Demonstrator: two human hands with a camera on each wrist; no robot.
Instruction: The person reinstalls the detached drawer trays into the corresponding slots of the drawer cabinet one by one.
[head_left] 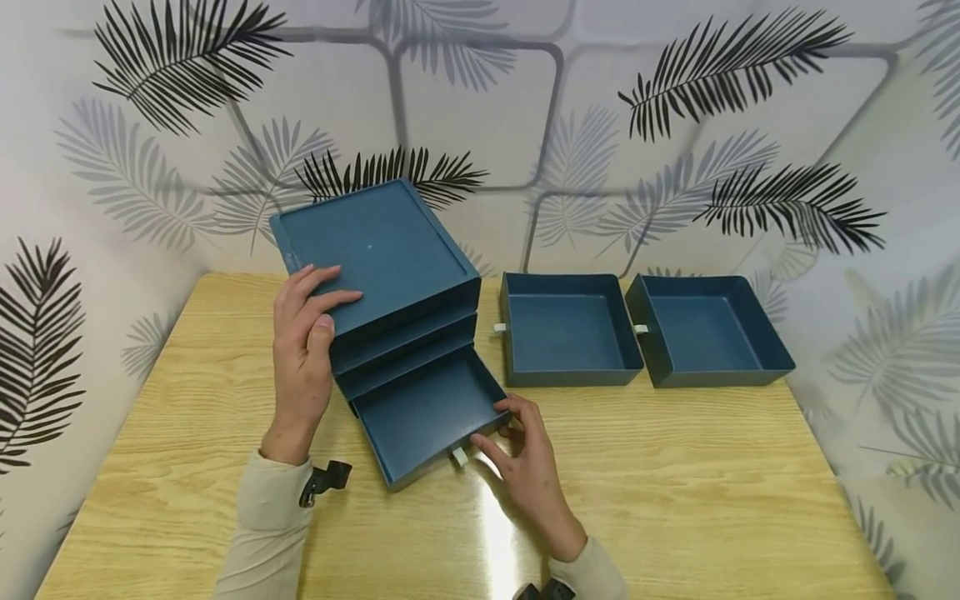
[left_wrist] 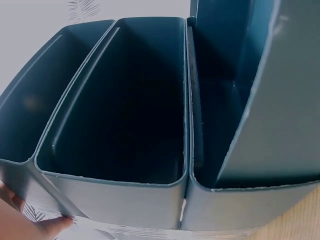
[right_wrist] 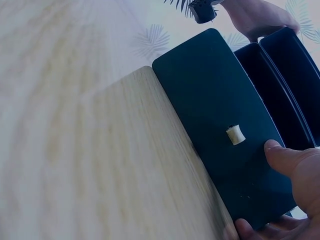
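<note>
Cabinet [head_left: 375, 250]: dark blue, boxy plastic, set at an angle on the pale wood-grain table [head_left: 675, 483].
Lowest drawer [head_left: 427, 412]: shallow, dark blue plastic, jutting from the cabinet's bottom opening, cream tab [head_left: 460, 456] outward.
Left hand [head_left: 303, 350]: fingers extended over the cabinet's top left edge, likely steadying it.
Right hand [head_left: 534, 471]: thumb and fingers pinching the lowest drawer's front right corner, apparently for control.
Side drawers: two blue plastic ones, nearer [head_left: 570, 329] and farther [head_left: 716, 325], right of the cabinet, tabs facing it.

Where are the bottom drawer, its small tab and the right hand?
Bottom drawer [head_left: 429, 410]: head view, bare inner floor.
Small tab [right_wrist: 236, 135]: right wrist view, its middle.
Right hand [head_left: 534, 479]: head view, back of the hand.
</note>
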